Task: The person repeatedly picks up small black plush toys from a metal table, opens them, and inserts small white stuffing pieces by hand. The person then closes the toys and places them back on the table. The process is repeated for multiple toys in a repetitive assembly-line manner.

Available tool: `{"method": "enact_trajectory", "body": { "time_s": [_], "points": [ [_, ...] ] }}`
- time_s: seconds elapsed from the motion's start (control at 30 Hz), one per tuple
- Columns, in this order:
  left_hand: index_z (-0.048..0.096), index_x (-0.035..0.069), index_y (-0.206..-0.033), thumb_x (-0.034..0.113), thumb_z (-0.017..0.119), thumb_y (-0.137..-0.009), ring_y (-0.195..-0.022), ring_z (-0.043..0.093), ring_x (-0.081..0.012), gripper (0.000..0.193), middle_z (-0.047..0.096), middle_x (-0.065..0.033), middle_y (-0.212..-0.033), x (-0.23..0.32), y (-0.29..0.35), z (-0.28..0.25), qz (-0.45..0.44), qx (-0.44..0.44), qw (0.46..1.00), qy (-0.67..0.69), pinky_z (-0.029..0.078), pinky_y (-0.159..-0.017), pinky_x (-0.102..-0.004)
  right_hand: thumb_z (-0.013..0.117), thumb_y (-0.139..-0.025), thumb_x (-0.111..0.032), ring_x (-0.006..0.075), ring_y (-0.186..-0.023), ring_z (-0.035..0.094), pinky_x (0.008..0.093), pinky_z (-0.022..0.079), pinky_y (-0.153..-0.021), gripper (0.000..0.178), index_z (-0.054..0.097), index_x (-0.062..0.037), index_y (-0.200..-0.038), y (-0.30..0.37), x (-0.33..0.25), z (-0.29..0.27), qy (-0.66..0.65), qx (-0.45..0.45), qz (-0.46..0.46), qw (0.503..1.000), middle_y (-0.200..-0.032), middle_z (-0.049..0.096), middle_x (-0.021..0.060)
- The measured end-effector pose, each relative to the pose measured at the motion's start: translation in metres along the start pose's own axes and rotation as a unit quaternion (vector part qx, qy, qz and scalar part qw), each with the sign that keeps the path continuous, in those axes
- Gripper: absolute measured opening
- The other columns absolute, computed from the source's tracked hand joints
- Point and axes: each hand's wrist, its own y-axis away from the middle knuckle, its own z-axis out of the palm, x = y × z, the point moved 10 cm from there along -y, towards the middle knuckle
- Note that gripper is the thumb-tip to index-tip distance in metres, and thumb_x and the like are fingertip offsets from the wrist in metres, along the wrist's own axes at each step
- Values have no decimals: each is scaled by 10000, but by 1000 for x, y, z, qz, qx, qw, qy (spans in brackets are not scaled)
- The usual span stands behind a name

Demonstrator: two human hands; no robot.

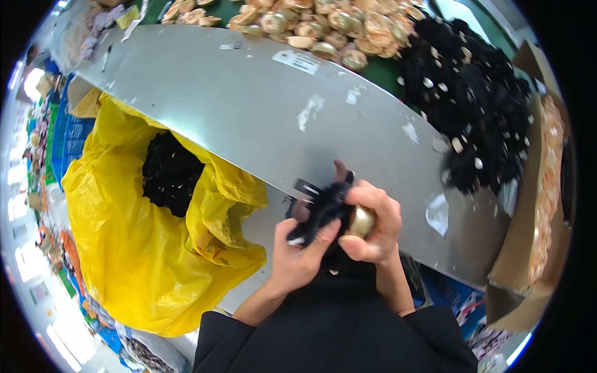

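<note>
In front of my body, my left hand (295, 260) is closed on a small black plush piece (327, 202) with brown ear-like flaps, a white patch at its lower end and a dark tag sticking out. My right hand (387, 225) grips a shiny gold rounded piece (361, 221), its thumb below and fingers above. The gold piece is right beside the plush, and I cannot tell whether the two are joined. Both hands are above the near edge of the grey metal table (242, 105).
On the left an opened yellow bag (118, 230) contains black plush pieces (171, 174). Gold and cream rounded pieces (339, 25) are heaped at the back. A black plush pile (466, 93) is at the right, beside a cardboard box (519, 248). Blue crates (74, 133) stand beyond the bag.
</note>
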Motion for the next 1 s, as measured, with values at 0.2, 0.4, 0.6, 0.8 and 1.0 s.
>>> {"method": "enact_trajectory", "body": {
  "time_s": [0.2,0.4,0.6,0.8,1.0],
  "points": [
    [715,-47,-1029,107,690,-987,-832,577,-35,161,684,13,-890,-5,15,14,13,-108,992,70,473,-710,-219,832,-778,-215,73,-596,511,229,411,-541,367,589,-5,-955,27,-28,-7,77,72,45,993,-741,572,11],
    [616,-19,-1254,168,738,-936,-955,692,-172,389,715,-89,-1073,-13,40,72,-100,-241,944,201,549,-884,-295,797,-831,-133,51,-603,529,204,416,-562,249,603,-22,-940,71,-66,-60,35,207,82,974,-705,591,4],
    [528,-23,-1349,249,803,-890,-987,710,-222,601,723,-123,-1073,-50,73,140,-274,-426,833,223,566,-908,-333,788,-864,-149,28,-643,549,200,431,-581,226,611,-42,-957,123,-81,-115,41,369,94,924,-722,618,-8],
    [704,-53,-1075,21,794,-842,-972,691,-193,261,732,-85,-1003,-43,67,206,-242,-480,841,65,543,-897,-318,766,-897,-198,37,-636,568,217,464,-576,216,619,-56,-968,137,-80,-172,122,417,121,892,-730,643,22],
    [659,-65,-1109,4,774,-855,-901,582,-125,288,648,-63,-1035,-50,20,256,-81,-368,923,-84,474,-826,-254,657,-952,-390,219,-488,504,311,449,-488,353,644,-37,-952,149,-80,-215,285,387,18,876,-646,529,43]
  ]
}}
